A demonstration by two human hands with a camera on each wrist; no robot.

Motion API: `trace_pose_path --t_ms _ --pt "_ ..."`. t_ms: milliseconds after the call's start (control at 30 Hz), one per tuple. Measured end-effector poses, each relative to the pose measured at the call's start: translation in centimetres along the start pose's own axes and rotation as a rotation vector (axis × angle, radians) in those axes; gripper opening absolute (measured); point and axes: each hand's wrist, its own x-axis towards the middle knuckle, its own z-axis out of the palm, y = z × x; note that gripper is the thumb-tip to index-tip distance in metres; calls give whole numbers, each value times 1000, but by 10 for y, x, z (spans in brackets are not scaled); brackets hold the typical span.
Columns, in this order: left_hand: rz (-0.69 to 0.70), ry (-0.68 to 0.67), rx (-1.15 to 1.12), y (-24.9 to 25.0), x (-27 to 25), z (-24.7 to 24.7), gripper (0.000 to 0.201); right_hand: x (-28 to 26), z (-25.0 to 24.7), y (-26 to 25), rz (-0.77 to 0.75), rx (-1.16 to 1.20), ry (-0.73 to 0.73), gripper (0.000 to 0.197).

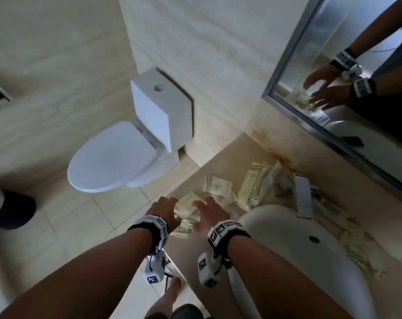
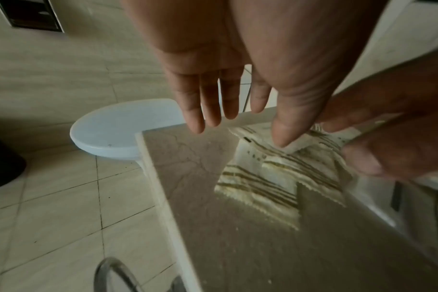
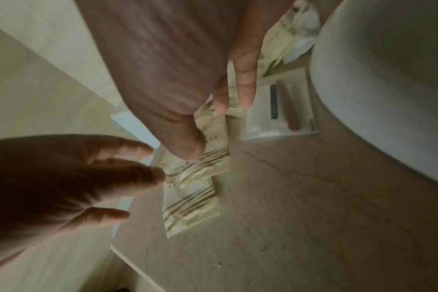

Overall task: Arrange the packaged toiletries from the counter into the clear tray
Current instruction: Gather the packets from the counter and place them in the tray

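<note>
Fingers (image 3: 245, 92) over wrist-view-only comb packet (image 3: 280, 106)

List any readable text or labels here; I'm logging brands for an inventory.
None can be read.
Striped sachets: small dark marks, too blurred.
Clear packet by the sink: a dark printed strip, too small.
Wristbands: black-and-white square code markers, no words.
</note>
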Motion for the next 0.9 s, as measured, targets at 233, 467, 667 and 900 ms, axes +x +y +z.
trace_pose_path --t_ms 233,467,667,900 --pt "37 -49 77 -10 7 15 67 21 15 -19 38 -110 -101 81" --pt "83 -36 65 -17 16 15 70 23 31 -21 45 -184 -8 82" --pt "136 -7 61 -14 22 15 56 22 39 -21 25 -228 105 62" --pt "192 11 69 -5 26 7 45 23 29 -20 9 -179 107 43"
